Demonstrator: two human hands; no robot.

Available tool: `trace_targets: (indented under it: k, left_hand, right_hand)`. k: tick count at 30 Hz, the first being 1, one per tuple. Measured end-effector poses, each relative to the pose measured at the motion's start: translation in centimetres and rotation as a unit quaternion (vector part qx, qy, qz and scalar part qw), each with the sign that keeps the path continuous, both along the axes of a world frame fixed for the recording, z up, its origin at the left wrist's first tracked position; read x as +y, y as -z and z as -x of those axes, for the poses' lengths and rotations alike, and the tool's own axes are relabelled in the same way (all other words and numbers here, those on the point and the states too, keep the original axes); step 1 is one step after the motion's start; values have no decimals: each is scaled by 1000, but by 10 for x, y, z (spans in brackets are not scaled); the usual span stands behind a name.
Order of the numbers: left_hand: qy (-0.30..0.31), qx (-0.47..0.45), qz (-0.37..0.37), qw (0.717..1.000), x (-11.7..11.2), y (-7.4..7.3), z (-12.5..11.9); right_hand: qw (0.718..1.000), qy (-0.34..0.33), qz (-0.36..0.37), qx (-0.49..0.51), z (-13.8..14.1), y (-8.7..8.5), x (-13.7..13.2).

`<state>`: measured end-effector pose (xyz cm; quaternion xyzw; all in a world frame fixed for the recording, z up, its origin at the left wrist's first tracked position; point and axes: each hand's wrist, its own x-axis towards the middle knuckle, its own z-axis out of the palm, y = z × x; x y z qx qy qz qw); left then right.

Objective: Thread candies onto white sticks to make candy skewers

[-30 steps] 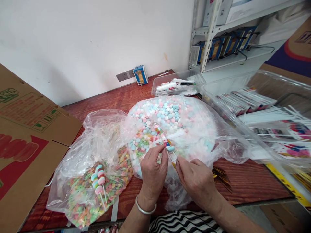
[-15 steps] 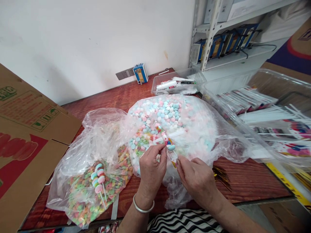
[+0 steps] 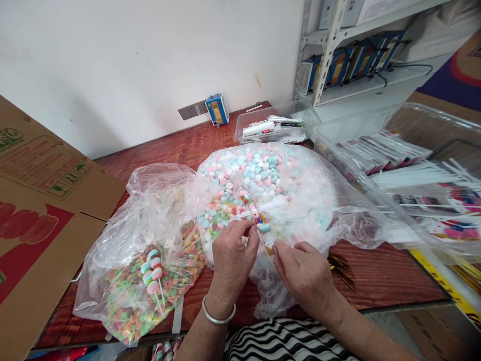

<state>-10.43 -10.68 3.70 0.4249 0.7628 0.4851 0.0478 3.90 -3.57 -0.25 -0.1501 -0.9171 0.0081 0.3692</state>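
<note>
Between my hands is a clear printed candy wrapper with striped candy showing inside its far end. My left hand pinches its edge near the middle. The fingers of my right hand close on its near end. Under the wrapper lies a large clear bag of pastel candies, pink, blue and white. White sticks rest on that bag beside the wrapper. Left of my hands, candy skewers on white sticks lie on a bag of colourful gummy rings.
A cardboard box stands at the left. At the right, a clear plastic bin holds wrappers and white sticks. A smaller clear tray and a blue device sit at the back. Gold twist ties lie right of my right hand.
My hands stay almost in place on the wrapper. My left wrist has shifted slightly left, and the view has tilted a little.
</note>
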Motion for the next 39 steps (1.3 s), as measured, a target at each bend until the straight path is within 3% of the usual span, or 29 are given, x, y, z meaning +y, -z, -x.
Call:
trace_targets:
  k: [3, 5, 9, 12, 18, 26, 32, 39]
  left_hand:
    - [-11, 45, -14, 999, 2, 0, -1]
    - [-11, 122, -4, 992, 1, -1, -1]
    - [-3, 277, 53, 959, -2, -4, -3]
    - [-9, 261, 74, 963, -3, -7, -5]
    - [31, 119, 73, 990, -3, -12, -4]
    - [27, 80, 74, 994, -2, -15, -2]
    - [23, 109, 64, 992, 1, -12, 0]
    - [13, 209, 54, 976, 2, -9, 0]
  right_hand:
    - [1000, 10, -4, -6, 1, 1, -1]
    - [1000, 21, -2, -9, 2, 2, -1]
    - [999, 28, 16, 11, 2, 3, -1]
    - [999, 14, 19, 32, 1, 3, -2]
    - [1000, 0, 14, 25, -1, 2, 0]
    - [1000, -15, 3, 15, -4, 2, 0]
    - [1000, -16, 7, 14, -3, 5, 0]
    - [1000, -1, 8, -1, -2, 6, 0]
